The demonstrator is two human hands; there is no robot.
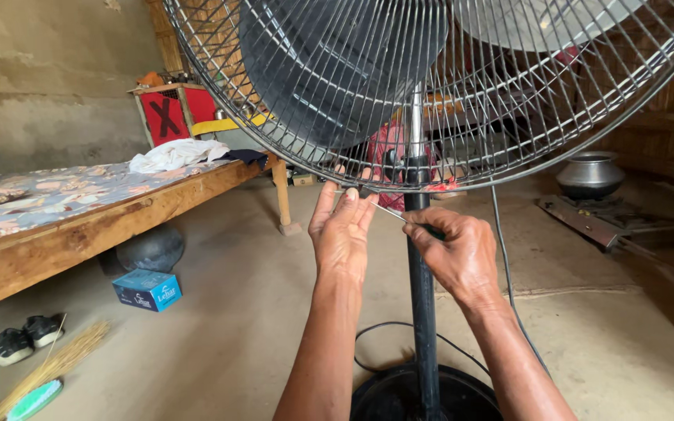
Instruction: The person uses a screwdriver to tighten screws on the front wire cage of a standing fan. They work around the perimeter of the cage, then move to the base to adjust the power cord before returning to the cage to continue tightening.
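The left hand (342, 234) is pinching the bottom rim of the pedestal fan's wire guard (399, 184), fingers closed on it, while the right hand (455, 253) is gripping a screwdriver (396, 214) whose tip is meeting that rim beside the black pole (421, 312). The guard is looking light and springy, likely bending if squeezed, so the rim is the safer hold. The power cord (505, 265) is hanging just beside the right wrist; a wooden bed (103, 226) and a blue box (147, 289) are lying well apart

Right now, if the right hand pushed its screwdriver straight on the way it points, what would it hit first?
Most likely the left hand: the right hand aims the screwdriver up-left at its fingertips, pinched under the fan guard's rim. Depth is hard to judge.
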